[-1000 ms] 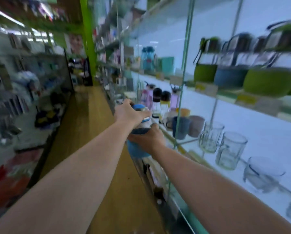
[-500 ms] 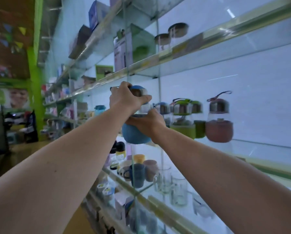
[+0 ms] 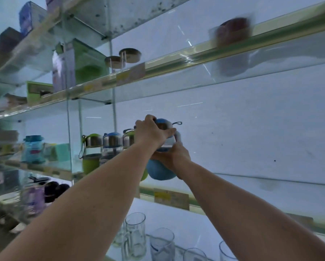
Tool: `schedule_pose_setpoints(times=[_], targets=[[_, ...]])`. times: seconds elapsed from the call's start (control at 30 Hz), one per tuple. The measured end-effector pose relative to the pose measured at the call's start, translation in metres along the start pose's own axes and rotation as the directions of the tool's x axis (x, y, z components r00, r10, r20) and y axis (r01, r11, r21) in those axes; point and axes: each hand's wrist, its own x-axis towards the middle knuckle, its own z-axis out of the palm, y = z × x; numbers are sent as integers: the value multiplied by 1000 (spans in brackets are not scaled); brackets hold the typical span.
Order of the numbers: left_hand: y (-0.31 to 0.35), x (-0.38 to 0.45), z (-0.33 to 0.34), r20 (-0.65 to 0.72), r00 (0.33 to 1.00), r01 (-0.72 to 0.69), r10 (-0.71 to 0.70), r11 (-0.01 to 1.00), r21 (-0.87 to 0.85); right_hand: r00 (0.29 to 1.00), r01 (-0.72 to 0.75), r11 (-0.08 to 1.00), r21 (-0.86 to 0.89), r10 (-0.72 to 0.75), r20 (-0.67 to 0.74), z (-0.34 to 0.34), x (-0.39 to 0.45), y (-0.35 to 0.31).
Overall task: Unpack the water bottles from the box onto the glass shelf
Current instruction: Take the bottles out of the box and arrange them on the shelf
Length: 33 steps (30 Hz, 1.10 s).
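Two bare forearms rise from the bottom edge of the frame toward its middle — no sleeve, watch, bracelet or glove shows on either. The left hand and right hand carry no rings that can be seen — fingernails are short where visible.

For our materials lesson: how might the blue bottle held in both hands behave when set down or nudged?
The blue bottle has a rounded bottom, so it may rock. Its clear middle looks like glass, perhaps fragile. The shelf is smooth, so it could slide.
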Motion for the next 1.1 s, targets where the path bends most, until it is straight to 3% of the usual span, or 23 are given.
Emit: schedule_pose_setpoints(times=[0.3, 0.43, 0.53, 0.63, 0.7, 0.83, 1.1], targets=[[-15, 1, 30, 35, 998, 44, -47, 996, 78, 990, -111, 994, 0, 110, 87, 5, 17, 30], [-21, 5, 34, 77, 996, 31, -38, 996, 86, 997, -34, 954, -299, 55, 62, 3, 20, 26], [-20, 6, 33, 70, 997, 33, -39, 996, 81, 995, -17, 926, -377, 52, 83, 4, 24, 23], [-21, 4, 33, 76, 997, 30, -35, 997, 64, 996, -49, 938, -342, 70, 49, 7, 24, 26], [-22, 1, 30, 79, 996, 23, -27, 999, 41, 997, -69, 963, -262, 59, -44, 5, 19, 26], [-23, -5, 12, 7, 1000, 16, -16, 1000, -14, 968, 153, 969, -192, -187, -170, 3, 7, 13], [-63, -14, -44, -101, 991, 96, -90, 994, 56, 884, 387, 842, -376, -455, -111, 50, -23, -23]])
